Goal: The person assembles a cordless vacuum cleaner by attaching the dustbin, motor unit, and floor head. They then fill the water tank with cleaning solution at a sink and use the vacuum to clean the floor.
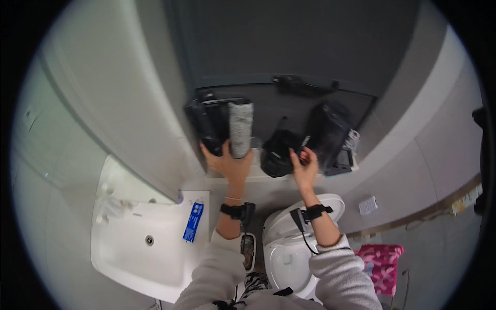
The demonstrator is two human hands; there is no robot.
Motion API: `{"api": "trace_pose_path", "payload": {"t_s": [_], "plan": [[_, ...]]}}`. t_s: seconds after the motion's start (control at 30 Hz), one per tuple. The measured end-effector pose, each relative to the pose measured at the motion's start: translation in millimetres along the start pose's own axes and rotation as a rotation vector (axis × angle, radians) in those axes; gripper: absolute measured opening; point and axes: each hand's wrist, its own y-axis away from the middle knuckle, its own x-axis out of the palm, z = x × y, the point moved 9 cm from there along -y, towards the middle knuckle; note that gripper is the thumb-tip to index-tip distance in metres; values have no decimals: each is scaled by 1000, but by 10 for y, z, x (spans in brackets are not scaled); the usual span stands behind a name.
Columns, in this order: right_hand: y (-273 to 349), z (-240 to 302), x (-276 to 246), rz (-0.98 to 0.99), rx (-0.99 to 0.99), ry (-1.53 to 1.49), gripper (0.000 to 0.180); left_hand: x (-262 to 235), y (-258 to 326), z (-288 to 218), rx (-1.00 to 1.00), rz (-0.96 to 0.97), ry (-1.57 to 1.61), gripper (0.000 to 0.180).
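The left hand (232, 164) spreads wide across the near ends of a black case (206, 126) and a fuzzy grey roll (241, 126), touching both (whether it grips them, I cannot tell). The right hand (306, 168) narrows its fingers beside a rounded black item (278, 155); blur hides any hold. These things stand along a pale ledge (266, 180), above the toilet lid (330, 205). Leftward, a blue packet (193, 222) lies on the white sink (121, 227).
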Motion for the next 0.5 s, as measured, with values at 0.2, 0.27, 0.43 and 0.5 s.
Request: {"api": "trace_pose_path", "payload": {"t_s": [0.2,0.27,0.43,0.5], "plan": [[-140,211,-131,-190,-254,98,36,313,-5,-99,-45,53,26,60],[-181,165,-95,-125,-172,27,30,357,-20,-60,-60,64,166,61],[-168,172,26,51,-48,-525,24,258,24,-140,60,-29,162,57],[-132,271,-52,55,-100,-502,25,145,85,-248,147,-30,121,61]]}}
